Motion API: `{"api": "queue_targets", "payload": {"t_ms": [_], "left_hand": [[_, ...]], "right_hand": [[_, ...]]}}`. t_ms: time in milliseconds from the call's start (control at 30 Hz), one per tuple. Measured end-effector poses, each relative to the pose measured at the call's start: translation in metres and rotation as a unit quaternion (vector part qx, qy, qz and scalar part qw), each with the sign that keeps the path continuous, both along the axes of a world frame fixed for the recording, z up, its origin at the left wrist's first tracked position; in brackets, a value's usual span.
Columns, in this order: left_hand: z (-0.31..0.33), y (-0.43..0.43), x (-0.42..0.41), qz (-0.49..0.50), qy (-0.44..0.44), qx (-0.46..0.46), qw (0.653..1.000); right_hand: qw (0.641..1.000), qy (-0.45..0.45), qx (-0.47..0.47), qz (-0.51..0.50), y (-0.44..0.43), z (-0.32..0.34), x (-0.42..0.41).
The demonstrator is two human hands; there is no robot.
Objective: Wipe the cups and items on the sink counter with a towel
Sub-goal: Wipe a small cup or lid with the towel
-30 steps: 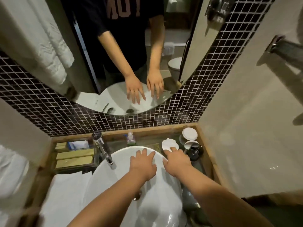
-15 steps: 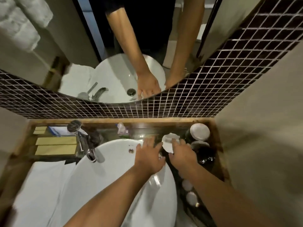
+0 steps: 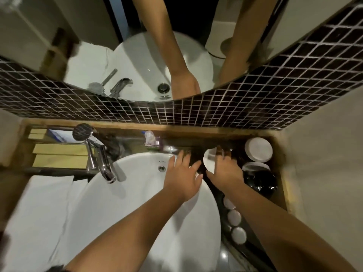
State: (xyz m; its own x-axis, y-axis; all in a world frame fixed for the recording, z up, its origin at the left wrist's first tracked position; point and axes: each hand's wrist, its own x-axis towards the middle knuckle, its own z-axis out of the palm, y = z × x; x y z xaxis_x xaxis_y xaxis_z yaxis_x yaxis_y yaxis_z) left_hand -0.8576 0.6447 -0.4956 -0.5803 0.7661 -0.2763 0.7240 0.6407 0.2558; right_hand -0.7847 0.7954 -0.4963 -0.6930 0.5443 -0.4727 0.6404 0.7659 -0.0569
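Note:
My left hand (image 3: 182, 177) hovers with fingers spread over the back right rim of the white basin (image 3: 127, 203), holding nothing. My right hand (image 3: 225, 171) lies over a white dish (image 3: 208, 157) on the dark counter just right of the basin; the hand hides most of the dish, and motion blur hides whether it is gripped. Two white-lidded cups (image 3: 258, 150) (image 3: 255, 166) stand in the back right corner, with a glossy black item (image 3: 260, 182) in front of them. A folded white towel (image 3: 39, 213) lies left of the basin, away from both hands.
A chrome faucet (image 3: 102, 161) stands at the basin's back left. Yellow boxes (image 3: 60, 156) sit in a tray at far left, and a small clear bottle (image 3: 151, 139) at the back. Three white round caps (image 3: 234, 217) line the counter's right strip. Tiled wall and mirror rise behind.
The view has tilted down and closer to the counter. Both hands have reached further back; my right hand has gone from touching the white dish's edge to covering it.

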Motion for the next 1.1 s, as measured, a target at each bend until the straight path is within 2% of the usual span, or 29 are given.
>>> {"api": "queue_targets", "payload": {"t_ms": [200,300,400,467,700,767,900,967,1100], "left_hand": [[0.009,-0.033,-0.005,0.012,0.007,-0.020,1.000],[0.018,-0.067,0.004,0.061,-0.029,0.001,0.998],[0.032,-0.105,0.007,0.108,-0.076,0.041,0.990],[0.041,-0.132,0.005,0.129,-0.097,0.034,0.986],[0.046,-0.217,0.010,0.168,-0.083,0.018,0.982],[0.042,-0.236,0.013,0.200,-0.098,0.038,0.974],[0.036,-0.263,0.020,0.242,-0.110,0.051,0.963],[0.034,-0.270,0.021,0.242,-0.103,0.050,0.963],[0.029,-0.280,0.022,0.233,-0.104,0.051,0.966]], "right_hand": [[0.998,0.054,-0.021,-0.001,0.001,0.027,0.011],[0.996,0.073,-0.035,0.033,-0.018,0.056,0.021],[0.993,0.036,-0.036,0.104,-0.047,0.084,0.026],[0.990,0.021,-0.034,0.138,-0.073,0.096,0.027],[0.981,0.016,-0.018,0.193,-0.176,0.099,0.004],[0.969,-0.019,-0.004,0.245,-0.199,0.095,-0.003],[0.929,-0.065,0.083,0.355,-0.236,0.100,-0.013],[0.916,-0.066,0.107,0.381,-0.246,0.102,-0.017],[0.912,-0.075,0.106,0.389,-0.253,0.099,-0.017]]}}
